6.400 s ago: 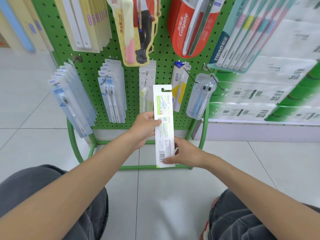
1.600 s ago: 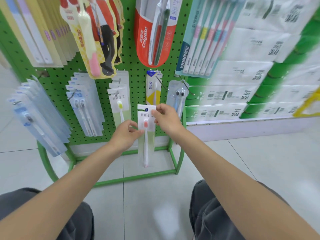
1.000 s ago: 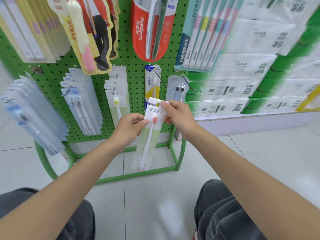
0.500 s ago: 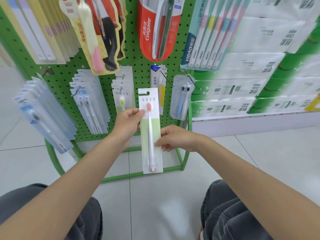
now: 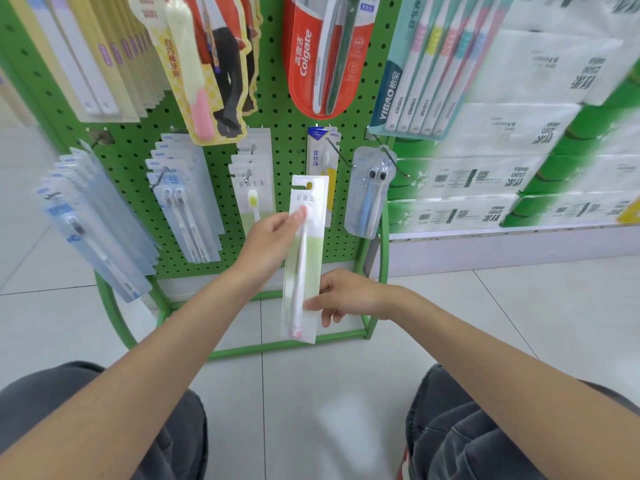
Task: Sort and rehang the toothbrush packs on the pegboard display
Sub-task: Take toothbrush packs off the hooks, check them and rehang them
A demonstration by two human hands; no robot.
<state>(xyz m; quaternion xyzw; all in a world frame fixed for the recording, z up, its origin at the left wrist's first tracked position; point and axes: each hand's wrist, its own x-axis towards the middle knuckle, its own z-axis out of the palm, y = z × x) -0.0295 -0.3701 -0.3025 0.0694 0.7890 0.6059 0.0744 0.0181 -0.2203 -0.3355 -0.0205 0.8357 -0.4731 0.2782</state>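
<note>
We hold a toothbrush pack [image 5: 306, 261] upright in front of the green pegboard [image 5: 287, 147], its hang hole at the top and its pink-handled brush running down the card. Our left hand [image 5: 273, 237] pinches the pack near the top, thumb pressed on the front over the brush head and fingers curled behind. Our right hand [image 5: 349, 296] pinches the lower right edge, thumb on the front and the other fingers loosely curled beside and behind it. The pack is clear of the board and on no hook, sitting between a row of matching packs [image 5: 252, 188] hanging to its left and a yellow-and-blue pack [image 5: 320, 150] hanging just behind its top right corner. Further right hangs a clear blister pack [image 5: 367, 195] with a blue brush, and a red Colgate pack [image 5: 311, 64] hangs above. Stacked tissue packs [image 5: 485, 181] fill the shelves to the right, and pale floor tiles [image 5: 311, 393] lie below our arms.
</note>
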